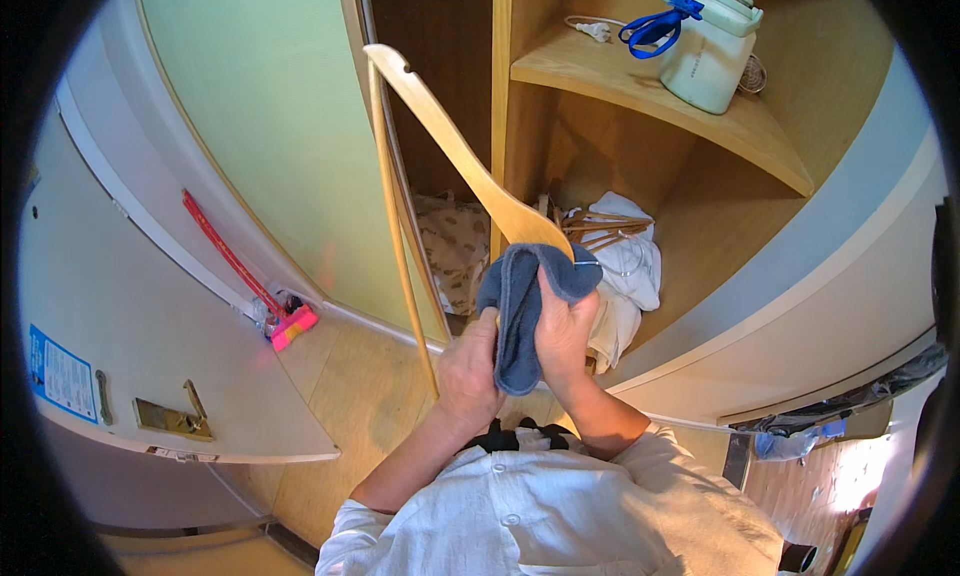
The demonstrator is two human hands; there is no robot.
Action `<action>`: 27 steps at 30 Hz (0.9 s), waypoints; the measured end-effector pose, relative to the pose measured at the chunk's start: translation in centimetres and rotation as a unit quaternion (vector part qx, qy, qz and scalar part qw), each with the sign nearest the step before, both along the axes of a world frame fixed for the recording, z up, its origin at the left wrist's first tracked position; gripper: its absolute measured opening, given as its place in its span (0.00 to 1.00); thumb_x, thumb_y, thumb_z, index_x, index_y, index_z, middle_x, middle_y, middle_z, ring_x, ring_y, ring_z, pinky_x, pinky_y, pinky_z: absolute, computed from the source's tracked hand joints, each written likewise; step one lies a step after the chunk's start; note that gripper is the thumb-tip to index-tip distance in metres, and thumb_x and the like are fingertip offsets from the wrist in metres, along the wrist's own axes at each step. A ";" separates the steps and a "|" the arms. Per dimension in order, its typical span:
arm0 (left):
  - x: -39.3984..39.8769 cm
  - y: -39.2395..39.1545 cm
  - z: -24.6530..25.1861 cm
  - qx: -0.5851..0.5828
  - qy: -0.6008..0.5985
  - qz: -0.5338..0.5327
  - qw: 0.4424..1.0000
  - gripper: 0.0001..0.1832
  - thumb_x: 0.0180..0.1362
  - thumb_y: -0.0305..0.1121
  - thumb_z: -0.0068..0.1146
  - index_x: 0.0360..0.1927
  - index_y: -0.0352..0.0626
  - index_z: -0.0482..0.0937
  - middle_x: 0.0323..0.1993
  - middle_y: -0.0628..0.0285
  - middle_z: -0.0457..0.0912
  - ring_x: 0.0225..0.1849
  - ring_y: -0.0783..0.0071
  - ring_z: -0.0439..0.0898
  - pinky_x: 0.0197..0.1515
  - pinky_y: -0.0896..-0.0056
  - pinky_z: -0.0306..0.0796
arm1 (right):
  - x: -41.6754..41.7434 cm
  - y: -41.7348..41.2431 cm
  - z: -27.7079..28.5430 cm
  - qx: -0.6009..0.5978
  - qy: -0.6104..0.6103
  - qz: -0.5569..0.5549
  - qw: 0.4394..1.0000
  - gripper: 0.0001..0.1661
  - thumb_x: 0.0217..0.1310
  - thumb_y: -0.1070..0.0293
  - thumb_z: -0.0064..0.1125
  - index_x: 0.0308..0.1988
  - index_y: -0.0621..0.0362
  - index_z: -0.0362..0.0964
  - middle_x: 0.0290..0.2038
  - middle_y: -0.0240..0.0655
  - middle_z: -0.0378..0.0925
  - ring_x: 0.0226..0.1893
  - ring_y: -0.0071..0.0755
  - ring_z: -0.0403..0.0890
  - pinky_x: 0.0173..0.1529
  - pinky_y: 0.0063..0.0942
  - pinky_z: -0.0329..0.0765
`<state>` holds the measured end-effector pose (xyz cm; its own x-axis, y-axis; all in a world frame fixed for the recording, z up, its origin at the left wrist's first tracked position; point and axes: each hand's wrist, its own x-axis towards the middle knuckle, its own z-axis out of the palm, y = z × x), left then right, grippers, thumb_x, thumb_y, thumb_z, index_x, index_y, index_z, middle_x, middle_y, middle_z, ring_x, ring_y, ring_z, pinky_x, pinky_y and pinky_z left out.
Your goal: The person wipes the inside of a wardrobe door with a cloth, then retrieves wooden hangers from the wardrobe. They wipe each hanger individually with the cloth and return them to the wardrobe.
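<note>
A wooden clothes hanger [457, 148] with a trouser bar [397, 231] slants up and away in front of my chest. A dark blue-grey cloth [525, 306] is folded around the hanger's middle, and a short piece of metal hook shows at its right side. My right hand [566, 332] grips the cloth around the hanger, thumb on top. On the other side my left hand [471, 366] is closed on the hanger, its thumb against the cloth. The hanger's near arm is mostly hidden by the cloth and this hand.
Behind stands an open wooden cabinet; its curved shelf [600, 80] bears a pale green container [705, 62] with a blue ribbon and a plug [596, 31]. Below lie wooden hangers [600, 227] on white fabric [637, 276]. At left are a pink broom [295, 328] and a door [150, 313].
</note>
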<state>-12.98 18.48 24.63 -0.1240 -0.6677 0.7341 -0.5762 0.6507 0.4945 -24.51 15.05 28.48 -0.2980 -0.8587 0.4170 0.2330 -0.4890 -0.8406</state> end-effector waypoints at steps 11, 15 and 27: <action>2.1 -0.2 0.2 0.012 0.042 -0.029 0.999 0.25 0.48 0.27 0.63 0.51 0.32 0.71 0.31 0.45 0.79 0.31 0.48 0.80 0.33 0.59 0.73 | 1.3 2.1 -2.8 -0.049 0.070 0.128 0.988 0.14 0.66 0.72 0.53 0.49 0.65 0.72 0.48 0.37 0.76 0.50 0.31 0.75 0.56 0.30 0.69; 2.3 0.1 0.5 0.052 0.059 -0.091 0.993 0.16 0.54 0.29 0.61 0.45 0.34 0.72 0.28 0.46 0.78 0.28 0.48 0.79 0.30 0.59 0.72 | 0.0 2.5 -3.2 0.013 -0.053 0.226 0.973 0.20 0.63 0.70 0.58 0.54 0.62 0.68 0.50 0.35 0.75 0.51 0.31 0.74 0.56 0.29 0.70; 2.1 1.0 -0.7 0.047 0.051 -0.058 0.996 0.22 0.59 0.32 0.56 0.55 0.32 0.69 0.37 0.42 0.78 0.33 0.42 0.79 0.36 0.54 0.73 | 1.7 2.4 -0.2 0.204 -0.254 0.233 0.916 0.17 0.74 0.58 0.43 0.55 0.55 0.63 0.41 0.30 0.73 0.38 0.24 0.76 0.41 0.24 0.76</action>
<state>-10.91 19.48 23.92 -0.1314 -0.7195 0.6819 -0.4435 0.6579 0.6087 -22.84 17.46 28.27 0.0744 -0.9956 -0.0578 0.7487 0.0941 -0.6562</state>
